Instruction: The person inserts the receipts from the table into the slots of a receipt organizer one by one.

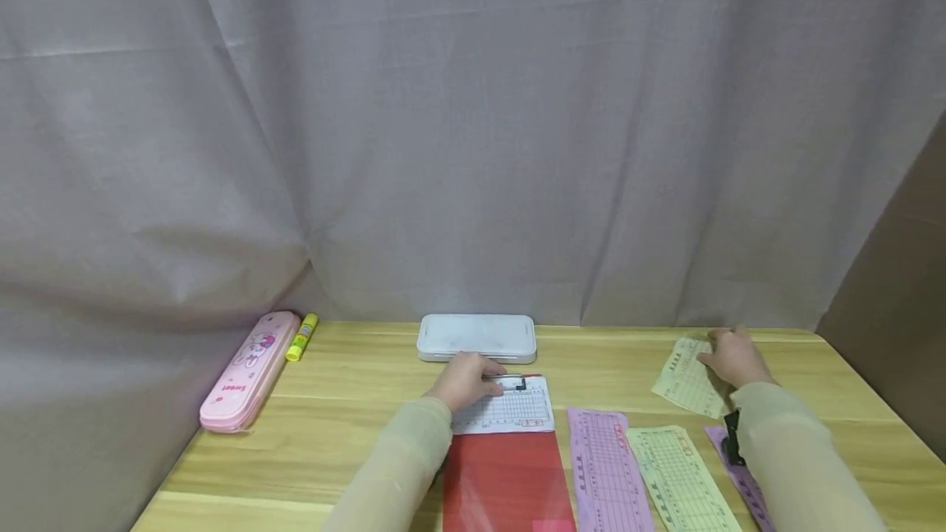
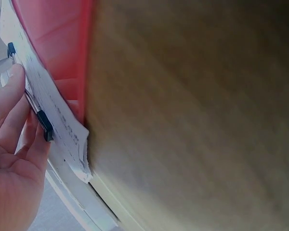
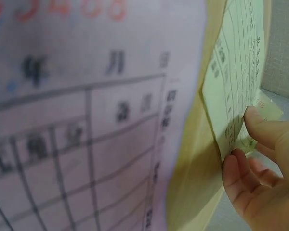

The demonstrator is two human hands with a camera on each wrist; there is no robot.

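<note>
My left hand [image 1: 464, 382] grips the metal clip [image 2: 44, 124] at the top of a red clipboard [image 1: 506, 474]. In the left wrist view the thumb lies on one side of the clip and the fingers on the other. White printed slips [image 1: 513, 415] lie at the clip end of the board. At the far right of the table, my right hand [image 1: 737, 357] pinches the edge of a yellow-green printed slip [image 1: 687, 380]. The right wrist view shows thumb and fingertips at the edge of that slip [image 3: 231, 82], with another piece of paper [image 3: 269, 108] behind it.
Right of the clipboard lie a purple slip [image 1: 608, 466], a yellow-green slip [image 1: 681, 474] and another purple slip [image 1: 745, 479], partly under the right forearm. A white case [image 1: 476, 337] stands behind the clipboard. Far left are a pink pencil case [image 1: 247, 372] and a yellow glue stick [image 1: 301, 337].
</note>
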